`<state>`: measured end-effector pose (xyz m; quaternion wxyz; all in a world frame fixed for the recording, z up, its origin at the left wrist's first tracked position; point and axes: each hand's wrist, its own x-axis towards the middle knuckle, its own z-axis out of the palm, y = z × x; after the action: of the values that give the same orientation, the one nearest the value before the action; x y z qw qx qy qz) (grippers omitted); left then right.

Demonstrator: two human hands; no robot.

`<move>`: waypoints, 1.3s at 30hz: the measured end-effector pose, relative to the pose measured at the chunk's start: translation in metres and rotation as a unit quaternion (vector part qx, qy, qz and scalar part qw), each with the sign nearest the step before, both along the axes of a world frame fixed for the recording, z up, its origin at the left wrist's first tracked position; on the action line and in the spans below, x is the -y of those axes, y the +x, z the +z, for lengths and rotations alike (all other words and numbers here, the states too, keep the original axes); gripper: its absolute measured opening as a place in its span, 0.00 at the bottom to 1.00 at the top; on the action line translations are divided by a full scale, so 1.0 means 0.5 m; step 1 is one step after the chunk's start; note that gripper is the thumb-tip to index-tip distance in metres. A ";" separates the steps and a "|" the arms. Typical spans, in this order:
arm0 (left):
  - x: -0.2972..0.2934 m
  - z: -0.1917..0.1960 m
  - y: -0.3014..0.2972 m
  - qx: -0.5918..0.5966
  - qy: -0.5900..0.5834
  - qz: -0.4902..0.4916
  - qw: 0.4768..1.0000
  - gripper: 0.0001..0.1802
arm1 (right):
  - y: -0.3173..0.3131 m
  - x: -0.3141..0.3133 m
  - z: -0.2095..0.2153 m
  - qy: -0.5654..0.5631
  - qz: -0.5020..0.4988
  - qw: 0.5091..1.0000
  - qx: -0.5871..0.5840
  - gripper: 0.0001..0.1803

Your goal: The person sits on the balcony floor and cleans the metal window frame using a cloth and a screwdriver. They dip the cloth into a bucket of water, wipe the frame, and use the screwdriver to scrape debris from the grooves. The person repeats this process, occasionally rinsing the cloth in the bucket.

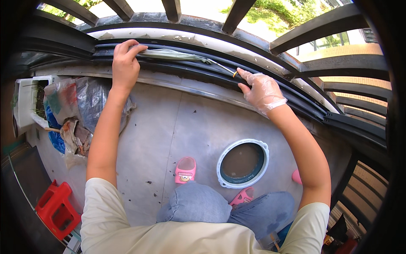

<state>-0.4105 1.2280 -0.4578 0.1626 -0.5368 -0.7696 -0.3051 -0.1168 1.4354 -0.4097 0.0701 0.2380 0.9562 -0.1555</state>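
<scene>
A pale grey-green cloth point(173, 54) lies stretched along the dark window track point(296, 94). My bare left hand point(127, 63) is closed at the cloth's left end, its fingertips down in the track. My right hand point(263, 89), in a clear plastic glove, grips a thin metal-shafted tool point(224, 68) with a yellow collar. The tool's tip points left and meets the right end of the cloth. Its handle is hidden inside my right hand, so its exact kind does not show.
A light blue basin point(223, 180) of murky water stands on the grey floor point(148, 122). Left are plastic bags point(91, 99), a crumpled rag point(76, 137), a white planter point(26, 101) and a red stool point(59, 209). Dark railing bars point(338, 65) rise beyond the track.
</scene>
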 end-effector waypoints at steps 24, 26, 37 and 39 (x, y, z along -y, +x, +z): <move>-0.001 -0.020 -0.077 0.024 -0.077 -0.019 0.997 0.09 | -0.173 0.114 -0.045 -0.038 -0.018 0.997 -0.067 0.23; 0.009 -0.016 -0.066 0.009 -0.042 -0.075 0.996 0.09 | -0.172 0.124 -0.042 -0.016 -0.015 0.999 -0.044 0.24; 0.053 -0.034 -0.092 -0.032 -0.155 0.098 0.983 0.11 | -0.304 0.177 -0.051 -0.042 0.008 0.998 -0.053 0.22; 0.067 -0.031 -0.086 0.012 -0.122 0.082 0.989 0.11 | -0.303 0.185 -0.038 -0.053 -0.003 0.998 -0.044 0.22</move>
<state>-0.4535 1.1947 -0.4731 0.1106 -0.4843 -0.8443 -0.2010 -0.2685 1.3427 -0.4287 0.0399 0.2301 0.9479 -0.2166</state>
